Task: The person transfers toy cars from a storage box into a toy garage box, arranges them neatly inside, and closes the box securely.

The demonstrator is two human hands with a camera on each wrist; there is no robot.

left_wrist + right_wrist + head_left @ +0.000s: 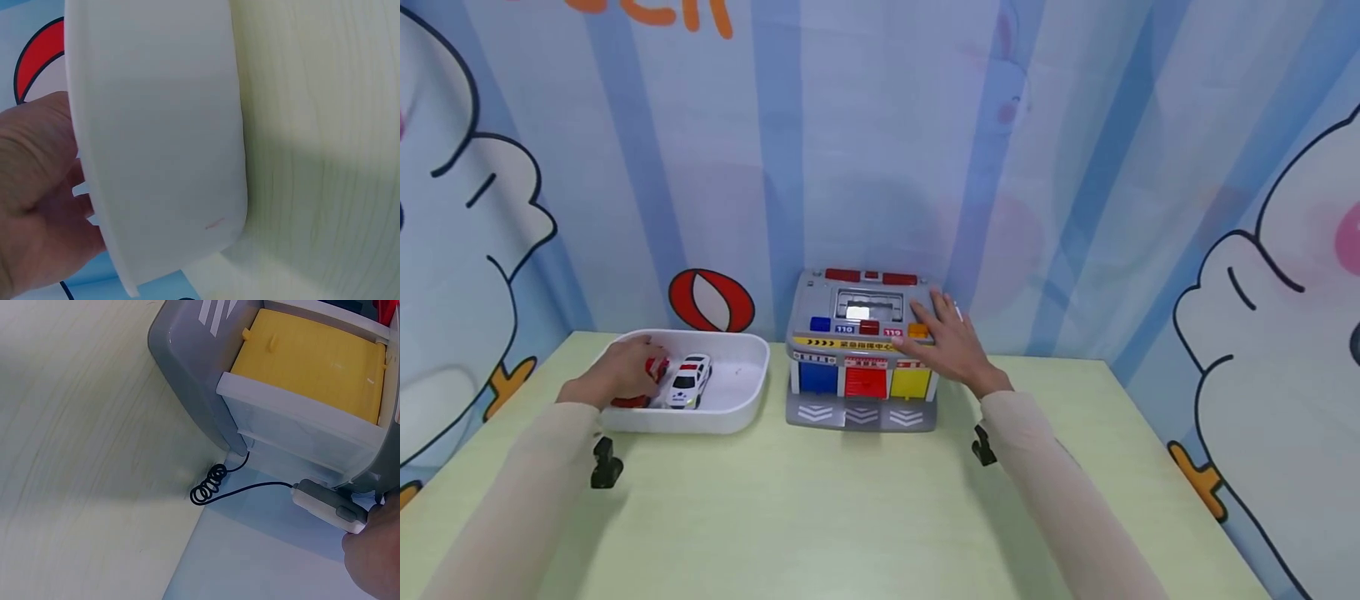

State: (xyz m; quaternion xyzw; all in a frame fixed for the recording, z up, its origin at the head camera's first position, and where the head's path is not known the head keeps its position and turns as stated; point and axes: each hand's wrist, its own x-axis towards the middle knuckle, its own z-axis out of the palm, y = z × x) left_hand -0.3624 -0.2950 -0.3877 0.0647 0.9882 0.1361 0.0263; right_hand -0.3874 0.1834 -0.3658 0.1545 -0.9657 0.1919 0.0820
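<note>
A white tray (722, 422) stands at the left of the table, its outer wall (162, 137) large in the left wrist view. Inside, my left hand (617, 372) curls its fingers round a red toy car (657, 367); the tray wall hides the fingertips in the left wrist view. Close to it lies a white toy police car (689, 382). My right hand (953, 343) rests with spread fingers on the right of the roof of a grey toy station (816, 296). The station has blue, red and yellow doors (911, 383).
A handset (328, 505) on a coiled black cord (209, 484) is at the station's side, by my right hand. The pale table (820, 517) extends in front of the tray and station. A blue and white patterned curtain (872, 125) hangs behind them.
</note>
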